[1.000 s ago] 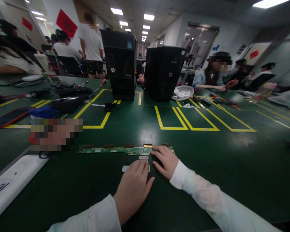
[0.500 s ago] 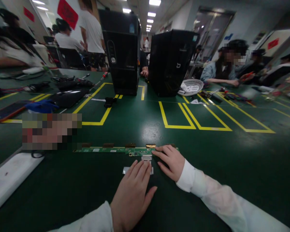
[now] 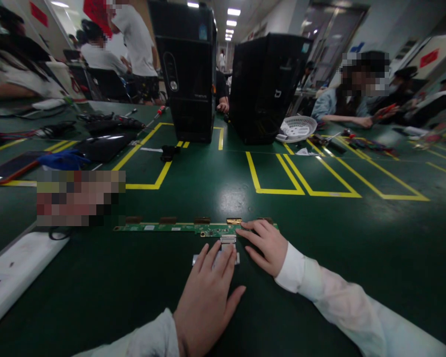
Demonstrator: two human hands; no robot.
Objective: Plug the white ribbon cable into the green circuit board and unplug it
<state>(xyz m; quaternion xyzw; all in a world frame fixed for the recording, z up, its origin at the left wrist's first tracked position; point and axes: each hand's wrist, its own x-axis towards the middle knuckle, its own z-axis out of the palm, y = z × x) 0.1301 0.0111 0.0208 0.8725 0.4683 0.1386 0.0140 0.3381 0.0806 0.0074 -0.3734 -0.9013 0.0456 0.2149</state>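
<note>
A long, narrow green circuit board (image 3: 184,227) lies flat on the dark green table, with brown and gold tabs along its far edge. From its near edge a silver-white flat ribbon cable (image 3: 228,240) comes toward me. My left hand (image 3: 206,297) rests palm down over that cable, fingers stretched and apart, hiding much of its near end. Fingertips of my right hand (image 3: 266,246) touch the board just right of the cable, the fingers extended and the thumb apart. The board's right end is partly hidden behind this hand.
Two black computer towers (image 3: 189,74) stand at the back. A white basket (image 3: 299,130) sits right of them. At left lie a white long box (image 3: 18,277), a blue cloth-like item (image 3: 63,159) and dark cables. Yellow tape (image 3: 278,191) marks the table. Other people sit around.
The view has shifted slightly. The left hand's fingers have spread a little more over the ribbon cable. The right hand stays at the board.
</note>
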